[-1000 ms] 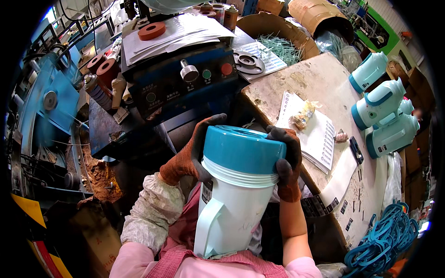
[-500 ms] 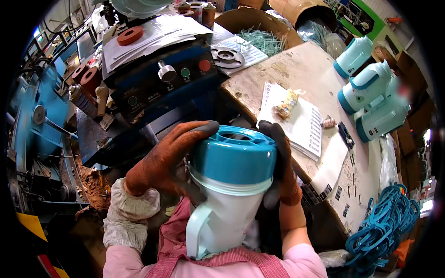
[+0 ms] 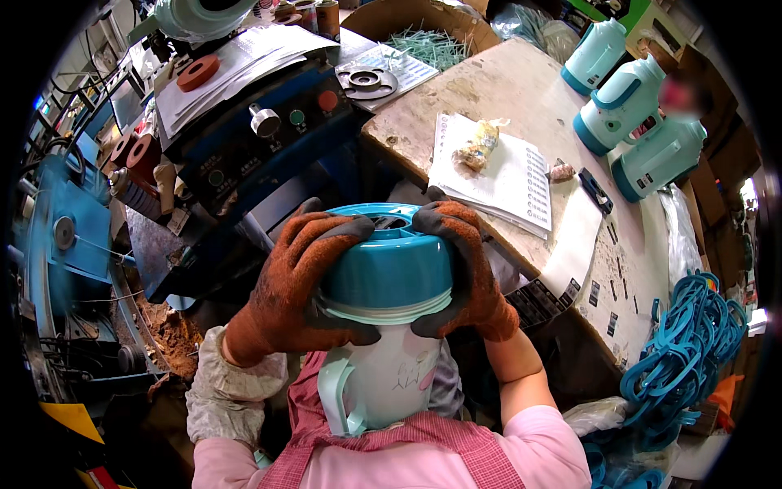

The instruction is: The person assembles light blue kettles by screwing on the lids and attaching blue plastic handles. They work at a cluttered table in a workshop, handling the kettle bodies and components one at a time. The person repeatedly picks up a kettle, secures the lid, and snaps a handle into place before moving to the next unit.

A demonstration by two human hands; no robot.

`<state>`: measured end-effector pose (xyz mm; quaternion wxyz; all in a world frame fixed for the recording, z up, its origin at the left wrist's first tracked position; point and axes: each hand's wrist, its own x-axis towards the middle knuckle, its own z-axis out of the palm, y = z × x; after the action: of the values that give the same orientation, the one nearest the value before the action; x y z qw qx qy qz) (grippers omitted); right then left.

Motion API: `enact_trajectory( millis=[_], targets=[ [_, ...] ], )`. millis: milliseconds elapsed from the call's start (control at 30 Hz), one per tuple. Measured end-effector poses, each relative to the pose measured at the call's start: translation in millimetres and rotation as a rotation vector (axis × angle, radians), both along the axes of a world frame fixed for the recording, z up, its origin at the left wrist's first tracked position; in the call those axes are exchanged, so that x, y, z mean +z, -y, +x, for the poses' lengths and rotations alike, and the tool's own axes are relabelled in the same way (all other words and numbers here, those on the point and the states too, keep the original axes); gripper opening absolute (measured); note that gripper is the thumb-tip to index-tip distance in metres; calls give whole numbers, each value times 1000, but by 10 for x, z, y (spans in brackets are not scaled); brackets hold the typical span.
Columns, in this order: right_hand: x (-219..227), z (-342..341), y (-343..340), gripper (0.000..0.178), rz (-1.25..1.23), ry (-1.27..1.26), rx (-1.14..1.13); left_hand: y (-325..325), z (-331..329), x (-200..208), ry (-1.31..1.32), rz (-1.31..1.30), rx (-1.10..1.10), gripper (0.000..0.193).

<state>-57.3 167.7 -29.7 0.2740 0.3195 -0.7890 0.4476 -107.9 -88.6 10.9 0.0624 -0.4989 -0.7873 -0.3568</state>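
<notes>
Above the apron [image 3: 307, 411], both hands [image 3: 285, 293] [image 3: 476, 281] grip the jug's [image 3: 387, 375] teal end [image 3: 387, 273], fingers [image 3: 334, 235] now farther over its top.

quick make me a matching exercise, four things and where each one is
1. jug with its teal base up
2. red-brown ring
3. teal straps
4. dark stapler-like tool

A. bundled beside the table, lower right
B. between the left hand and right hand
C. on the table, right of the printed sheets
D. on papers atop the control box

Pairs: 1-B; 2-D; 3-A; 4-C
</notes>
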Motion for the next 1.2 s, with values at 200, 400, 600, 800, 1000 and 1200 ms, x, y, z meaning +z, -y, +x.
enact_trajectory(
  millis=[200, 400, 600, 800, 1000, 1200],
  targets=[
    [-51, -14, 99, 91, -58, -29, -20, -109, 48, -153, -50, 248, -28, 87],
    [-329, -227, 306, 53, -259, -59, 5, 58, 84, -323, 3, 271, 65, 85],
    [-183, -251, 310, 34, -290, 32, -11, 117, 95, -340, -73, 193, 136, 81],
    [248, -475, -237, 40, -373, 646, 383, 266, 568, -412, -513, 120, -100, 43],
    [350, -331, 430, 59, 609, 253, -409, -413, 1087, -683, -523, -128, -323, 24],
    [222, -214, -25, 66, 673, 17, -707, -1096, 851, -533, -666, -155, -447, 19]
  ],
)
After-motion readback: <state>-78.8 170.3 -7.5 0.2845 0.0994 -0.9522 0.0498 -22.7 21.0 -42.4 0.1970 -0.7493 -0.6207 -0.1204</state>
